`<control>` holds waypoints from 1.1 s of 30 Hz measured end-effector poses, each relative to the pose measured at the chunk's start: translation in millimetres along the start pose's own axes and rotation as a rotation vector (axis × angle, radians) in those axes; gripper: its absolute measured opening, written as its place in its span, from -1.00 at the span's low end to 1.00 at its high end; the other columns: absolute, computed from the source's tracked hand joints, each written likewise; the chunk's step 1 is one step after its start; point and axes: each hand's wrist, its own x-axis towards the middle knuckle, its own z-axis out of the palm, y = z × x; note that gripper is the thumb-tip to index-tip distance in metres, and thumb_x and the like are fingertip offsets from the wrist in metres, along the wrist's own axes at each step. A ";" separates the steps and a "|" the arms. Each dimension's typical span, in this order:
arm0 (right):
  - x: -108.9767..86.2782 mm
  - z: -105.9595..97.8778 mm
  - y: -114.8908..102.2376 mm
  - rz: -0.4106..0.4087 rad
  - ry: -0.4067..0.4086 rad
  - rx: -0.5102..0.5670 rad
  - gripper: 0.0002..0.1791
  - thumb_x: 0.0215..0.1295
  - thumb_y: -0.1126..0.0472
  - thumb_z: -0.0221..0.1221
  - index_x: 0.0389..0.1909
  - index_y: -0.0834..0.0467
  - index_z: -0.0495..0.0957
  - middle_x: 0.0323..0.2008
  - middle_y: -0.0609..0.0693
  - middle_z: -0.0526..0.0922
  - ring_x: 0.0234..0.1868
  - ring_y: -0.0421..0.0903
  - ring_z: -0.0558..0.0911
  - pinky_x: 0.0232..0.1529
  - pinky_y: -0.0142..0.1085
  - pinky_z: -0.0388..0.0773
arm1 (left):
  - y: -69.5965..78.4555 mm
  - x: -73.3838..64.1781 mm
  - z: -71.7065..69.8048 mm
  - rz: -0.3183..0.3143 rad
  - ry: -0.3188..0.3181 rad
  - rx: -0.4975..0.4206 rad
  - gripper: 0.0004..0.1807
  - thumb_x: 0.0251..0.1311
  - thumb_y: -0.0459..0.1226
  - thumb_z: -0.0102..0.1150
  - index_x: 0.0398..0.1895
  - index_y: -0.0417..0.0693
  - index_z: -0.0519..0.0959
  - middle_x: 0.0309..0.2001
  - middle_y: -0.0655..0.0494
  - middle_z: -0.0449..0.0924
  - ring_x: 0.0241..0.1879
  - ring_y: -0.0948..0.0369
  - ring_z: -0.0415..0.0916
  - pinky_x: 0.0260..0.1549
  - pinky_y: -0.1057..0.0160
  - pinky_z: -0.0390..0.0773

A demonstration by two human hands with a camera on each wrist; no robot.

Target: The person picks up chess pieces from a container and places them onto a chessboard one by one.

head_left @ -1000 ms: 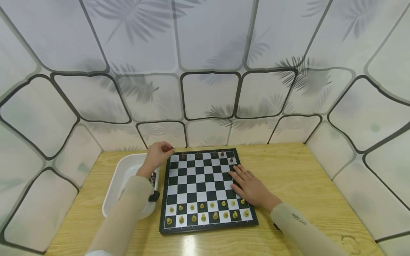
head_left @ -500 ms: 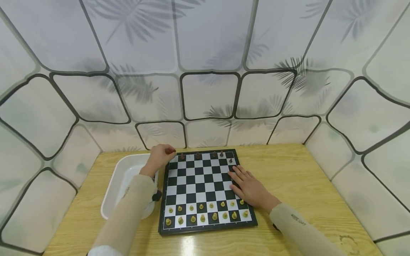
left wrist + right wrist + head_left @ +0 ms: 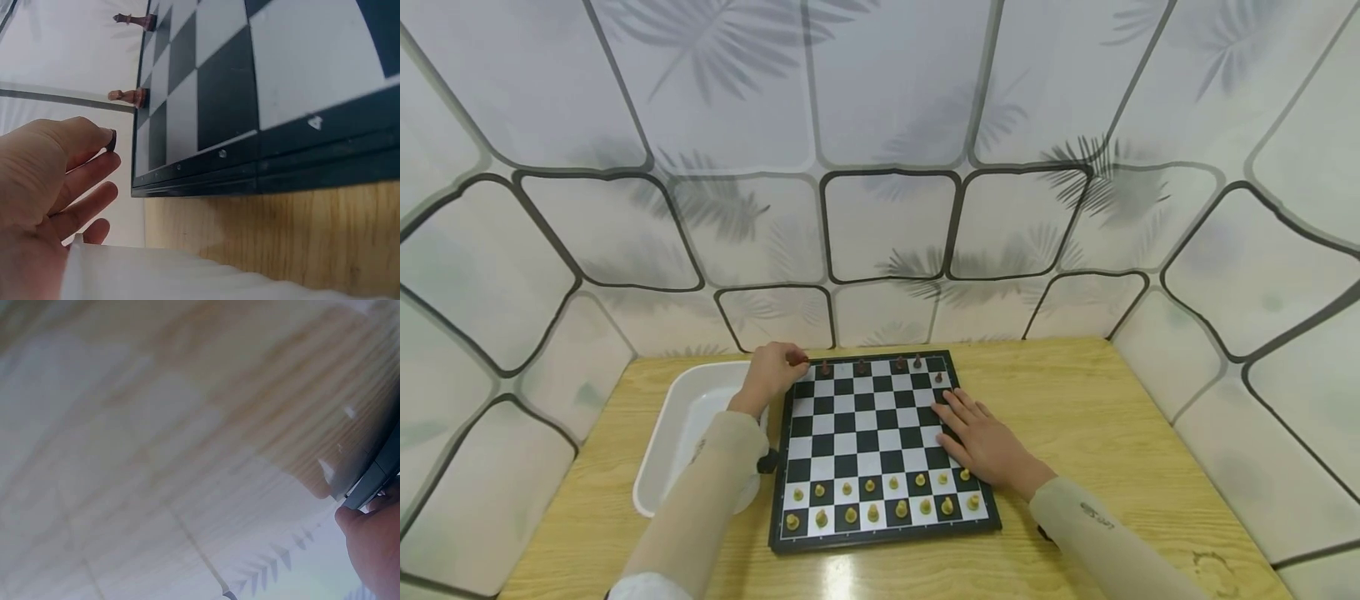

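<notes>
My left hand [image 3: 771, 377] pinches a small dark red chess piece [image 3: 111, 141] at the far left corner of the chessboard [image 3: 846, 421]. Only the end of that piece shows between thumb and index finger; which piece it is cannot be told. The other fingers are loosely bent. Along the far edge stand several dark red pieces, among them one [image 3: 130, 97] nearest that hand and a taller one [image 3: 135, 20] beyond. My right hand [image 3: 983, 440] rests flat on the board's right edge, fingers spread. Two rows of yellow pieces [image 3: 873, 512] line the near side.
A white plastic tub [image 3: 658, 433] stands left of the board, partly hidden by the left forearm. The wooden table [image 3: 1075, 417] ends at a patterned wall [image 3: 887, 225] that wraps round the back and sides.
My left hand has come down slightly toward the board's far left corner, still pinching the dark red piece. The right hand stays in place on the board's edge.
</notes>
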 end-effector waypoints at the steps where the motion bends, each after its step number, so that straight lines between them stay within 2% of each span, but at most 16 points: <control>1: -0.1 0.4 0.0 -0.001 0.002 0.002 -0.30 0.66 -0.20 -0.10 0.64 0.07 0.21 0.65 0.19 0.17 0.69 0.21 0.08 0.59 0.22 0.17 | -0.4 -0.1 0.8 -0.001 0.000 0.006 -0.82 0.37 -0.27 0.32 -0.10 -0.19 0.78 -0.14 -0.10 0.81 -0.11 -0.02 0.71 -0.03 -0.06 0.67; 12: -0.5 0.7 0.7 -0.004 -0.003 -0.006 -0.30 0.66 -0.19 -0.09 0.65 0.06 0.20 0.65 0.19 0.17 0.69 0.21 0.07 0.58 0.22 0.18 | -6.6 1.0 7.8 0.037 0.030 0.076 -0.81 0.33 -0.26 0.34 -0.13 -0.20 0.78 -0.18 -0.08 0.82 -0.14 -0.01 0.72 -0.06 -0.05 0.68; 21: -0.7 -0.2 -0.5 -0.011 0.003 0.000 -0.30 0.67 -0.19 -0.09 0.64 0.08 0.21 0.65 0.21 0.18 0.69 0.23 0.08 0.57 0.24 0.18 | -6.0 -1.1 9.9 0.051 0.046 0.115 -0.87 0.29 -0.27 0.34 -0.25 -0.15 0.79 -0.27 -0.03 0.82 -0.25 0.04 0.70 -0.15 -0.03 0.67; 33: -0.3 -1.9 -0.9 -0.015 0.008 -0.005 -0.30 0.66 -0.19 -0.09 0.63 0.09 0.22 0.64 0.21 0.19 0.68 0.23 0.10 0.57 0.23 0.20 | -3.3 -3.1 9.4 0.061 0.047 0.154 -0.87 0.28 -0.27 0.36 -0.25 -0.15 0.79 -0.28 -0.03 0.82 -0.27 0.05 0.70 -0.15 -0.02 0.66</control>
